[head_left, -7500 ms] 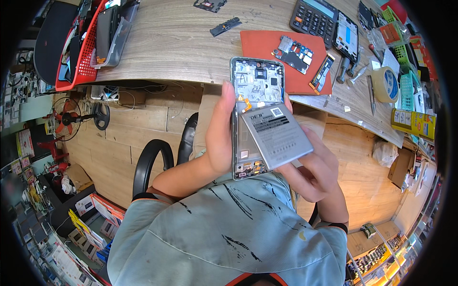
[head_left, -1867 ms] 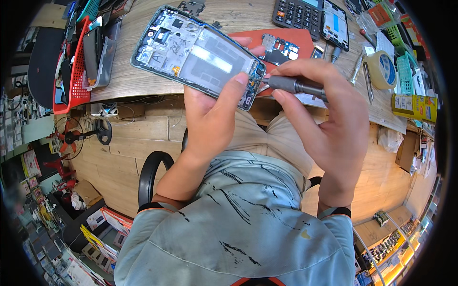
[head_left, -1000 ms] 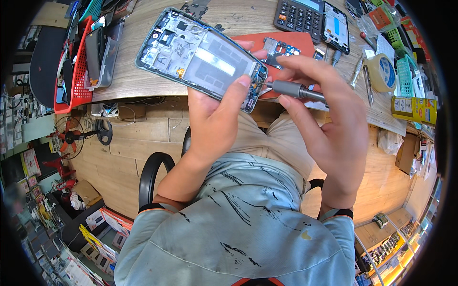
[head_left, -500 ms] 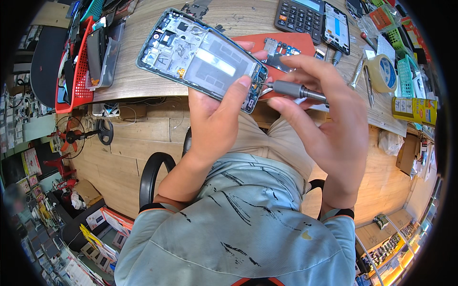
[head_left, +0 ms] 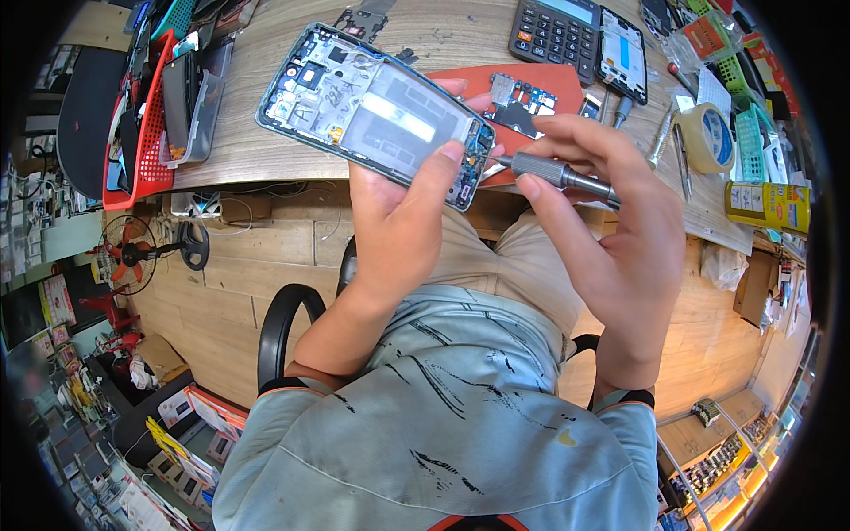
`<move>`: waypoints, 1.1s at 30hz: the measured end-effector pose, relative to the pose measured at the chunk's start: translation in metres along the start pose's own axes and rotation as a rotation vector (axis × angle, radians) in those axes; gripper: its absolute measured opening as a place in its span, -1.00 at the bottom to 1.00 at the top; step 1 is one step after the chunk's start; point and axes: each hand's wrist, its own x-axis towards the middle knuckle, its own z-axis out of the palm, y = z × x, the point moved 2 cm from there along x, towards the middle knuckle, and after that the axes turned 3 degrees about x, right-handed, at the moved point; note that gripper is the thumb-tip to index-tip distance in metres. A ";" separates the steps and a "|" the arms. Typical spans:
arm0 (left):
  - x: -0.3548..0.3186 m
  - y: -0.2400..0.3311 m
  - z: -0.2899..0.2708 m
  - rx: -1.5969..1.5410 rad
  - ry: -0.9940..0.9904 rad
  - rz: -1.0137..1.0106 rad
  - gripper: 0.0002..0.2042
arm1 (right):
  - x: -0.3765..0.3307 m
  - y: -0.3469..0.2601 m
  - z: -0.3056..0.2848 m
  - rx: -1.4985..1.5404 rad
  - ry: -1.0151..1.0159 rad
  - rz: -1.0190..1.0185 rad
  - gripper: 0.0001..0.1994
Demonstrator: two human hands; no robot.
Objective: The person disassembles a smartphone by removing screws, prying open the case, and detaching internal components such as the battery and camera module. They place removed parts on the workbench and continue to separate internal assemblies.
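Observation:
My left hand grips an opened phone frame, its inside facing up, with the thumb pressed near its right end. The frame is tilted and held over the table's near edge. In my right hand is a grey precision screwdriver, its handle between thumb and fingers. The thin tip meets the small circuit section at the phone frame's right end. Beyond the hands, a loose phone circuit board lies on a red mat.
A calculator and another phone frame lie at the back. To the right are a tape roll, tweezers and a yellow can. A red basket holding phones stands at the left.
The phone frame has tilted slightly, its left end shifting a little. My right hand has moved slightly right, and its fingers have shifted along the screwdriver handle.

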 end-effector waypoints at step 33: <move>0.064 0.002 -0.016 0.135 0.036 0.115 -0.55 | 0.026 0.041 0.029 0.045 0.165 0.033 -0.75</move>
